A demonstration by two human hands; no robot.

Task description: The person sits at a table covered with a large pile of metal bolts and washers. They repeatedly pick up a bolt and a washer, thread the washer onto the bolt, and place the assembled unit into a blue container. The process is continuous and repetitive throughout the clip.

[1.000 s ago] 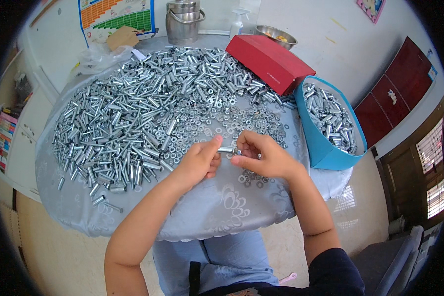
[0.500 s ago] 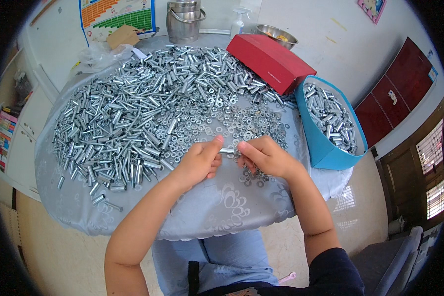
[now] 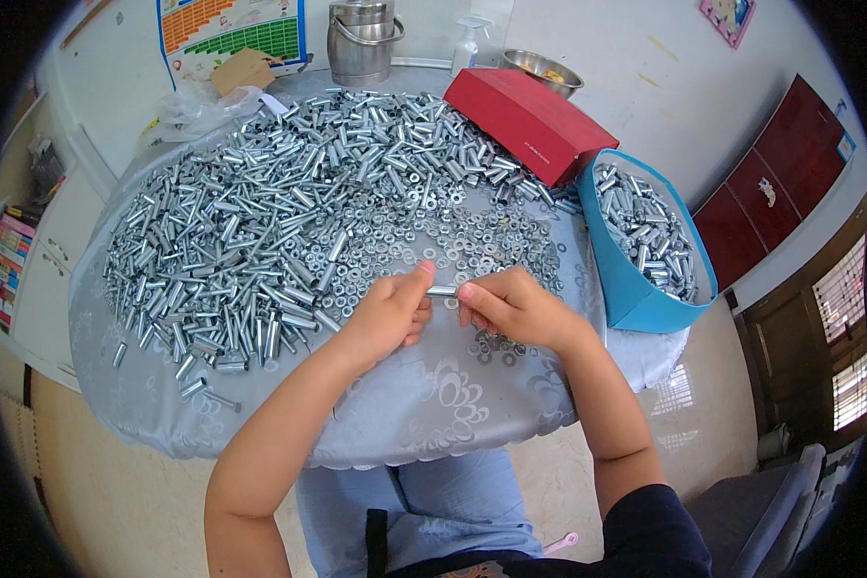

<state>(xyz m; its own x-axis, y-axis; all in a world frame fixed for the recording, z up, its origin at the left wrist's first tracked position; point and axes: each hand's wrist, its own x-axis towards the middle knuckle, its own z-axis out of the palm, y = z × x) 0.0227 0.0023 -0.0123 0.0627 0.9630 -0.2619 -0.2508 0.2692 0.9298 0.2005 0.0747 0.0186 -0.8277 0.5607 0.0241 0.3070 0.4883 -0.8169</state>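
Between my two hands, just above the near part of the table, a short shiny expansion bolt (image 3: 441, 291) lies level. My left hand (image 3: 392, 306) grips its left end, the thumb pointing up and the other fingers curled in. At the opposite end, my right hand (image 3: 511, 301) pinches with thumb and forefinger; any small part inside that pinch is hidden. Loose nuts and washers (image 3: 424, 229) lie just beyond my hands, and a few more (image 3: 507, 351) sit below the right one. A large heap of metal sleeves and bolts (image 3: 231, 231) spreads to the left and back.
The table (image 3: 376, 419) has a grey patterned cloth. A blue fabric bin (image 3: 636, 299) of similar metal pieces stands at the right edge, beside a slanted red box (image 3: 525, 120). Behind are a steel pail (image 3: 358, 48), a spray bottle (image 3: 465, 48) and a metal bowl (image 3: 568, 79).
My right hand has shifted slightly left along the bolt, its fingers now closed more tightly round the end. The small ring-like parts seen at those fingertips no longer show. My left hand stays put.
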